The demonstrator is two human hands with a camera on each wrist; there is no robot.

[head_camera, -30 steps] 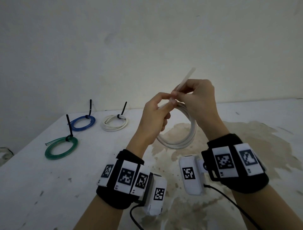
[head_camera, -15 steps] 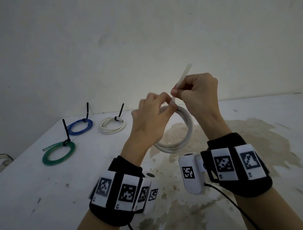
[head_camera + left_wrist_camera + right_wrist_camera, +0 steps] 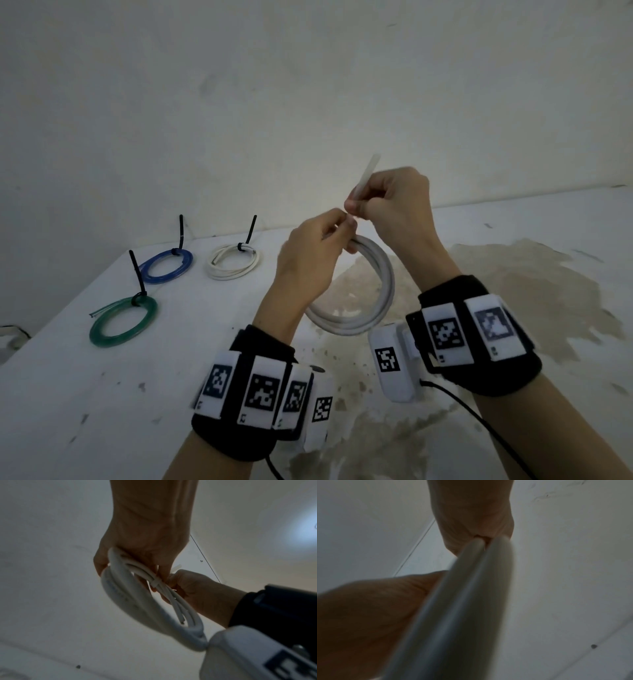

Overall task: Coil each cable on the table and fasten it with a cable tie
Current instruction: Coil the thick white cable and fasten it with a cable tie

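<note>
Since the frame a second before, both hands had shifted a little to the right and the left hand (image 3: pixel 313 255) had rolled over so its back faced the head camera, while the tail of the white cable tie (image 3: pixel 365 174) stood shorter above the right fist. The right hand (image 3: pixel 397 202) was curled tight round that tail, pinching it near the fingertips. The left hand's fingers were closed on the top of the white cable coil (image 3: pixel 359 301), which hung in the air between the two wrists, above the stained white table (image 3: pixel 102 394). From the left wrist camera the tie's band (image 3: pixel 157 583) sat wrapped round the bundled strands, right beside the left fingertips. The right wrist view showed only blurred cable close to the lens. At the far left of the table lay three finished coils, each with a black tie standing up: a green coil (image 3: pixel 123 322), a blue coil (image 3: pixel 166 265) and a white coil (image 3: pixel 233 262).
</note>
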